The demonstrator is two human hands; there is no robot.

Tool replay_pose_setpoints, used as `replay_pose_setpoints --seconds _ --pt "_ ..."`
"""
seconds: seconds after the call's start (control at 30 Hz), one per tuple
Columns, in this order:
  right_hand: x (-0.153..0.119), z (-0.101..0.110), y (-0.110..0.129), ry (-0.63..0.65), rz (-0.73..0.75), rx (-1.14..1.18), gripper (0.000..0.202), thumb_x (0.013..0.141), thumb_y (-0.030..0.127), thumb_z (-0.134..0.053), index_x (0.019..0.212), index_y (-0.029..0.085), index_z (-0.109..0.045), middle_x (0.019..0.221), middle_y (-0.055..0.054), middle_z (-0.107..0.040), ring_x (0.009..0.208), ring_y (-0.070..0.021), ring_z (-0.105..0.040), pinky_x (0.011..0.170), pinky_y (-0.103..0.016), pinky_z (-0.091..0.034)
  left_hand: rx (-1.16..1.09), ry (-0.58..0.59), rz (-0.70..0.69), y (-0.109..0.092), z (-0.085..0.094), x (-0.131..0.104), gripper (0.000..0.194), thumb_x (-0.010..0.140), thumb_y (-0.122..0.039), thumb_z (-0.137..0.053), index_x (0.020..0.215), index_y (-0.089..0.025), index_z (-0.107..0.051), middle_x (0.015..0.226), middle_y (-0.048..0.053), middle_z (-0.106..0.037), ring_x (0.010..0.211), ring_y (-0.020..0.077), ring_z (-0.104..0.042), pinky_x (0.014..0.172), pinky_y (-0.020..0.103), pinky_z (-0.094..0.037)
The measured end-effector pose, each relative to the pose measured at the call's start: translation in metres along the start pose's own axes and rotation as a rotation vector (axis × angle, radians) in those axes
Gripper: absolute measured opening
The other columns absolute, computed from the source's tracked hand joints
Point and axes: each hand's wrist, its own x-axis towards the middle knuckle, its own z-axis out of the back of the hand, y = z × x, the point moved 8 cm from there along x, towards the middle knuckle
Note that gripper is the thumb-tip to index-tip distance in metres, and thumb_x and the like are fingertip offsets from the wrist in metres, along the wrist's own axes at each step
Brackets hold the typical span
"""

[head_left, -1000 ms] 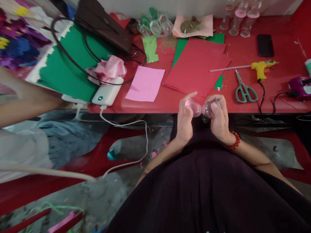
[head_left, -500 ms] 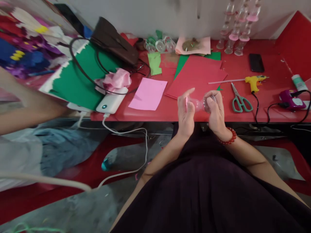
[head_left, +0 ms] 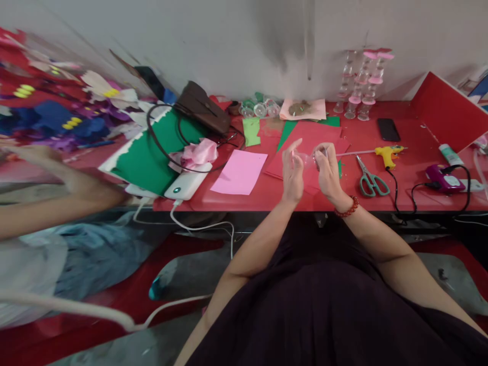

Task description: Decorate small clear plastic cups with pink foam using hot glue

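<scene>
Between my two hands lies a clear, hourglass-shaped plastic piece [head_left: 306,160] with a pink end, held sideways above the table's front part. My left hand [head_left: 293,175] is closed on the pink end, thumb on the near side and index finger sticking up. The other end is gripped by my right hand [head_left: 328,172], its fingers wrapped over it and covering most of it. Under and behind the hands are red sheets [head_left: 308,137]. A pair of scissors [head_left: 369,178] with grey-green handles and a yellow glue gun [head_left: 389,154] lie right of my right hand.
A pink sheet [head_left: 240,173], white power bank [head_left: 188,182] and brown bag [head_left: 202,107] lie left. Stacked clear pieces [head_left: 360,86] with pink discs stand by the wall. A black phone [head_left: 388,129] and purple device [head_left: 444,179] are right. Another person's arm [head_left: 72,185] reaches in.
The view has tilted up, so the table sits lower in the picture and more wall shows. Both hands keep their hold on the plastic piece. The other person's forearm and hand have shifted slightly.
</scene>
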Motion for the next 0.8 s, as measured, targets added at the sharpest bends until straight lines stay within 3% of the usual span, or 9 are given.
replay_pose_setpoints --seconds 0.07,0.1,0.2,0.23,0.3,0.43,0.57,0.67,0.8 --pt "0.013 0.002 -0.021 -0.002 0.009 -0.050 0.027 0.106 0.053 -0.048 0.097 0.028 -0.051 0.090 0.000 -0.053 0.081 -0.0180 -0.054 0.081 -0.036 -0.055 -0.021 0.079 0.047 0.028 -0.004 0.016 0.074 0.098 -0.083 -0.035 0.150 -0.034 -0.056 0.115 0.010 -0.066 0.110 0.0271 -0.067 0.105 0.053 -0.055" --pt "0.019 0.004 -0.032 -0.002 0.007 -0.097 0.026 0.105 0.052 -0.049 0.097 0.027 -0.052 0.091 -0.001 -0.055 0.083 -0.0179 -0.055 0.084 -0.037 -0.055 -0.018 0.142 0.058 0.041 -0.006 0.022 0.077 0.096 -0.085 -0.037 0.153 -0.035 -0.053 0.121 0.011 -0.066 0.115 0.0287 -0.067 0.104 0.053 -0.055" --pt "0.029 0.014 -0.058 -0.015 0.027 -0.276 0.026 0.101 0.050 -0.056 0.107 0.025 -0.061 0.108 -0.007 -0.062 0.094 -0.0200 -0.059 0.092 -0.041 -0.057 0.100 0.241 0.036 0.073 -0.003 0.034 0.084 0.087 -0.078 -0.067 0.156 -0.034 -0.048 0.156 0.014 -0.053 0.146 0.0335 -0.054 0.115 0.052 -0.051" --pt "0.029 0.016 -0.063 -0.007 0.042 -0.323 0.029 0.100 0.051 -0.058 0.113 0.025 -0.063 0.114 -0.009 -0.062 0.097 -0.0214 -0.060 0.093 -0.043 -0.058 0.135 0.266 0.022 0.081 -0.001 0.035 0.091 0.081 -0.074 -0.076 0.157 -0.031 -0.047 0.160 0.017 -0.049 0.148 0.0340 -0.053 0.116 0.052 -0.050" --pt "0.026 0.017 -0.069 0.035 0.085 -0.388 0.036 0.099 0.051 -0.060 0.124 0.025 -0.064 0.123 -0.013 -0.063 0.107 -0.0248 -0.063 0.098 -0.048 -0.058 0.215 0.270 -0.006 0.092 0.005 0.035 0.087 0.081 -0.066 -0.080 0.153 -0.026 -0.050 0.158 0.020 -0.053 0.142 0.0327 -0.059 0.113 0.051 -0.053" --pt "0.013 0.008 -0.073 0.131 0.159 -0.470 0.050 0.095 0.050 -0.066 0.138 0.025 -0.062 0.132 -0.014 -0.067 0.125 -0.0311 -0.062 0.113 -0.059 -0.052 0.344 0.236 -0.044 0.098 0.008 0.030 0.053 0.086 -0.035 -0.077 0.135 -0.021 -0.063 0.141 0.018 -0.065 0.127 0.0286 -0.067 0.103 0.045 -0.060" --pt "0.005 -0.004 -0.077 0.229 0.189 -0.526 0.054 0.092 0.045 -0.069 0.140 0.023 -0.061 0.134 -0.015 -0.068 0.129 -0.0346 -0.061 0.119 -0.064 -0.046 0.406 0.253 -0.082 0.096 0.002 0.027 0.046 0.078 -0.009 -0.071 0.124 -0.018 -0.067 0.130 0.016 -0.072 0.125 0.0282 -0.068 0.105 0.044 -0.059" --pt "0.005 -0.008 -0.079 0.266 0.198 -0.548 0.051 0.091 0.040 -0.068 0.138 0.023 -0.063 0.134 -0.015 -0.068 0.129 -0.0354 -0.062 0.121 -0.064 -0.044 0.429 0.247 -0.104 0.096 0.001 0.028 0.047 0.074 -0.009 -0.073 0.120 -0.018 -0.067 0.124 0.014 -0.075 0.123 0.0284 -0.068 0.108 0.045 -0.057" --pt "0.005 -0.009 -0.081 0.276 0.199 -0.551 0.052 0.091 0.034 -0.066 0.142 0.025 -0.062 0.136 -0.014 -0.067 0.130 -0.0351 -0.061 0.120 -0.063 -0.045 0.434 0.243 -0.098 0.099 0.004 0.030 0.043 0.076 -0.020 -0.080 0.117 -0.021 -0.067 0.122 0.012 -0.076 0.121 0.0283 -0.069 0.108 0.046 -0.056"
